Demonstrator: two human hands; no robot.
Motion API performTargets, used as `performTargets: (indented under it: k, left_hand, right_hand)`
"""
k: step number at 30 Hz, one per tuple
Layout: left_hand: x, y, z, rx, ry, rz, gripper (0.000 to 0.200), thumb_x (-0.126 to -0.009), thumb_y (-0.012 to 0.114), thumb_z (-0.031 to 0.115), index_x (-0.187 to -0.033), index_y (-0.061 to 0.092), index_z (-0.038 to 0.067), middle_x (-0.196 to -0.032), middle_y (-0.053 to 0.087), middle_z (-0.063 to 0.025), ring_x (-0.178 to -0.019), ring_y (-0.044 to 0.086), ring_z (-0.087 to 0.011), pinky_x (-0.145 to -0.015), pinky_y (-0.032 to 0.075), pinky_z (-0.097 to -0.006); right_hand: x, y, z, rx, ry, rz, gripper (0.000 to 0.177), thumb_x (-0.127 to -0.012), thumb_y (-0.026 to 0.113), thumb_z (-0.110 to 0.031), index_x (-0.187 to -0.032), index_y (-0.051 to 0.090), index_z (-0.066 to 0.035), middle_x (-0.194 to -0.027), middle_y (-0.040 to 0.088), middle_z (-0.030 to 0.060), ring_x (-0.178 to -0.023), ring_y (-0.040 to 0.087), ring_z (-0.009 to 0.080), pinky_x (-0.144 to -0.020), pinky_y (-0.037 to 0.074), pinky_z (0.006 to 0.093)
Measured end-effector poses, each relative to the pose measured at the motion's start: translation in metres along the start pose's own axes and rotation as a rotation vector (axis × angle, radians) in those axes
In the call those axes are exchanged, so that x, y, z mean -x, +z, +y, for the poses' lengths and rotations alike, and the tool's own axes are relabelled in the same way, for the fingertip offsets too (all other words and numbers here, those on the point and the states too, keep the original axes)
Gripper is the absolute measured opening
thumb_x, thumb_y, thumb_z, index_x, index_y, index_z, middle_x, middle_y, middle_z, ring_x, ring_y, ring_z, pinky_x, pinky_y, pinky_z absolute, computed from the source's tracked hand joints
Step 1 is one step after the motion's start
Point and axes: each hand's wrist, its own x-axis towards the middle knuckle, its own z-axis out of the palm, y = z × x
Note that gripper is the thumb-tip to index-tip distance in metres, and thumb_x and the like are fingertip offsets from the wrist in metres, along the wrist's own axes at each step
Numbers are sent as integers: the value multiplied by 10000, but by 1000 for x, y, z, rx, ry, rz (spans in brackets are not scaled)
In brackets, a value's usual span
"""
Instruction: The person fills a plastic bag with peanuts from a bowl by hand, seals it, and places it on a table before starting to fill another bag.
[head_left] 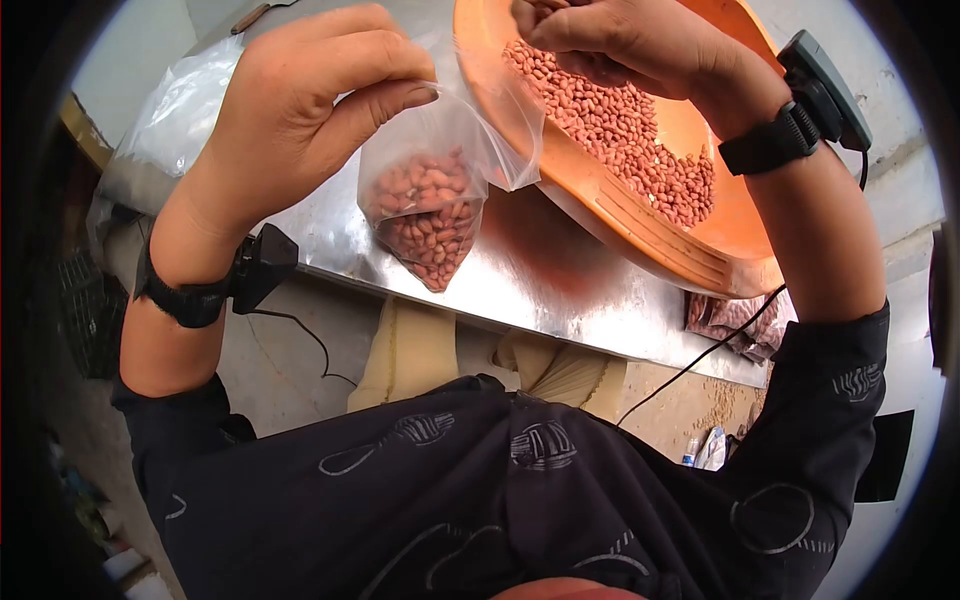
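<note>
My left hand [335, 105] pinches the upper edge of a clear plastic bag [400, 140] between thumb and fingers. Reddish peanuts [430, 215] fill the lower part of the bag, which hangs with its corner pointing down over the metal table. Above the orange basin [640, 215], my right hand [620, 40] is closed, with its fingertips near the top edge of the view. What it holds, if anything, I cannot make out. Loose peanuts [610, 125] lie heaped inside the basin, which stands right of the bag.
Clear plastic bags [190, 95] lie at the left on the shiny metal table [330, 235]. A knife-like tool with a wooden handle [250, 18] lies at the back. Packed peanuts [740, 325] sit under the basin's right side. Cables [690, 365] run from both wrist devices.
</note>
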Motion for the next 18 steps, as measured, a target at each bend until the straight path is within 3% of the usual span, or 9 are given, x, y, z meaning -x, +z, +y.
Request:
performTargets:
  k: [3,7,9,15,18]
  left_hand:
    - [-1,-1,2,-9,11,-5,92,-825,673,1,-906,630,-6,-800,587,-82,-678,553,-195,-596,436,-275]
    - [1,0,3,8,41,15,91,-827,674,2,-906,630,-6,-802,587,-82,-678,550,-198,-599,437,-277]
    - [0,0,1,-1,54,92,83,-797,712,43,-853,655,22,-769,614,-112,-667,600,-266,-581,469,-320]
    - [1,-6,6,5,37,105,83,-777,732,64,-825,670,36,-750,627,-126,-659,623,-300,-572,486,-340]
    - [3,-7,6,-17,31,98,84,-780,727,63,-832,668,36,-757,626,-126,-666,623,-304,-580,488,-339]
  right_hand:
    - [-14,26,-19,61,30,-127,43,-841,621,-79,-836,611,-38,-624,505,-17,-506,453,62,-428,346,207]
    - [-24,52,-21,90,97,-71,121,-861,641,-122,-916,633,-15,-659,532,1,-536,477,78,-463,374,211]
    - [-31,53,-8,36,88,-66,190,-874,645,-147,-986,646,6,-697,567,19,-571,513,95,-498,412,218]
    - [-29,56,-5,-96,19,-194,319,-905,623,-155,-1144,609,56,-977,646,116,-781,619,163,-700,538,278]
    - [-17,62,-29,49,190,8,272,-931,576,-123,-1134,606,55,-1010,634,131,-795,623,168,-721,550,293]
